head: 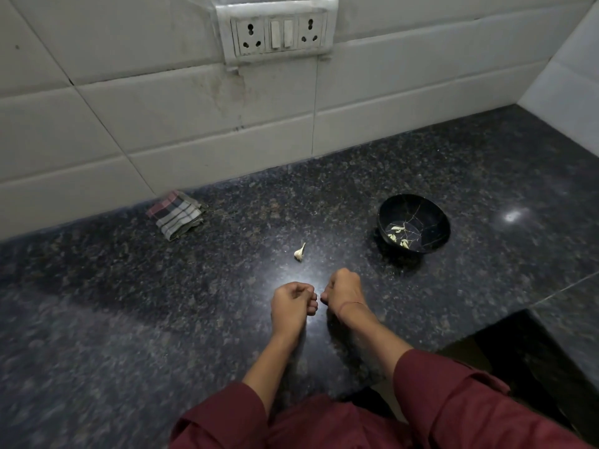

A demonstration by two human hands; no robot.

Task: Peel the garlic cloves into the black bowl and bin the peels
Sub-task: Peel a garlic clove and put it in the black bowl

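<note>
Peeling looks to be the step in hand: the left grip [291,303] and right grip [343,291] sit low in the middle of the frame, fingers curled in, fingertips almost meeting above the dark surface [129,319]. Whatever lies between them is hidden, so I cannot tell whether they are clamped on a clove or closed on nothing. One unpeeled garlic clove [299,252] lies on the surface just above the hands. The black bowl [434,218] stands right of centre, holding a few pale pieces too small to name.

To do it well, I would nick the root end with a thumbnail, roll the clove to loosen the skin, and draw it off in strips, gathering the peels in one palm rather than scattering them. A bare clove then goes up and right to the bowl. No bin shows. A folded checked cloth [176,213] lies at the left by the wall.
</note>
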